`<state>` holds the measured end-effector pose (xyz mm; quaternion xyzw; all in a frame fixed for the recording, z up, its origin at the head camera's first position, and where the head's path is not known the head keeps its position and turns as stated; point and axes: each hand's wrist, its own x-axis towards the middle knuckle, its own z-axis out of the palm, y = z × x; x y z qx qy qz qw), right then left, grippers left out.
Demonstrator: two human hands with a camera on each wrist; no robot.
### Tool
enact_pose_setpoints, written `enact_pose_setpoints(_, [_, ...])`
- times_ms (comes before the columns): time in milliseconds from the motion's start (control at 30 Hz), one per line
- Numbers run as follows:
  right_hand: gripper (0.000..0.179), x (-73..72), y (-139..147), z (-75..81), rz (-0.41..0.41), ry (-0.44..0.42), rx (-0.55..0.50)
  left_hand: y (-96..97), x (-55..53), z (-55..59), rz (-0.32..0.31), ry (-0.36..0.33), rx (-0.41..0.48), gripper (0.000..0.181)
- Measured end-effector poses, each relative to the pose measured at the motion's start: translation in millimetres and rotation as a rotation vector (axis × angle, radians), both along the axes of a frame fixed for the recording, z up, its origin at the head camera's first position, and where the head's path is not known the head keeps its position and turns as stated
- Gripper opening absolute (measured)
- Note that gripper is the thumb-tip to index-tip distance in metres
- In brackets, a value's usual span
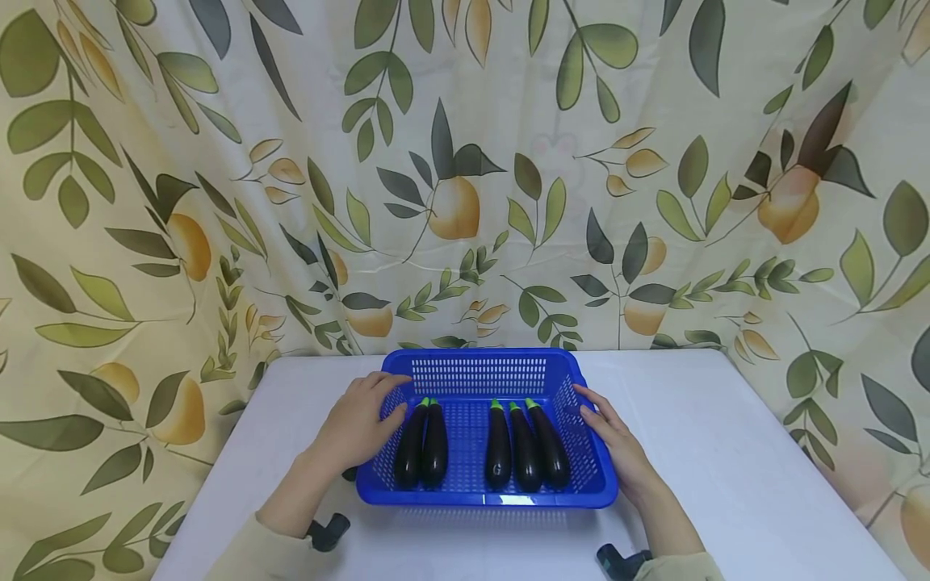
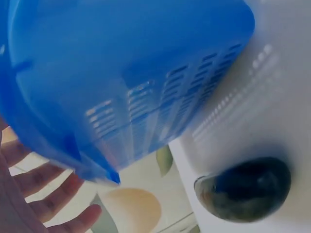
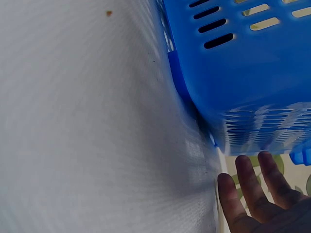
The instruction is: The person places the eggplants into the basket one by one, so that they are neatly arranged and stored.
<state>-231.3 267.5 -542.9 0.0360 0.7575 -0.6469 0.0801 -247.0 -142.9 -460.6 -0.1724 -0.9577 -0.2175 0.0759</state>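
A blue plastic basket [image 1: 467,500] with slotted walls stands on the white table, reaching across the space between both hands. Inside it, two eggplants [image 1: 434,444] lie side by side at the left and three eggplants [image 1: 526,452] at the right, green stem ends pointing away. My left hand [image 1: 363,420] is at the basket's left rim, thumb and index finger reaching over it; its other fingers spread outside in the left wrist view. At the right rim is my right hand [image 1: 617,440], its fingertips touching the edge and several fingers extended along the outer wall in the right wrist view.
A dark, glossy, rounded thing [image 2: 245,189] lies on the table [image 1: 726,452] just outside the basket's left side, mostly hidden by my left wrist in the head view. A leaf-and-fruit patterned curtain [image 1: 465,161] hangs behind the table and along both sides.
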Motion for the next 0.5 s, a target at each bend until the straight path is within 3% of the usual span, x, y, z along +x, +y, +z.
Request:
enact_pose_setpoints(200, [0.060,0.4,-0.5,1.4,0.002,0.001,-0.002,-13.0,-1.9,-2.0,0.017,-0.080,0.076,0.043])
enact_pose_setpoints(500, [0.060,-0.3,-0.3,0.7,0.003,0.000,0.000,-34.0,-7.2,-9.3,0.058,-0.122,0.155,0.042])
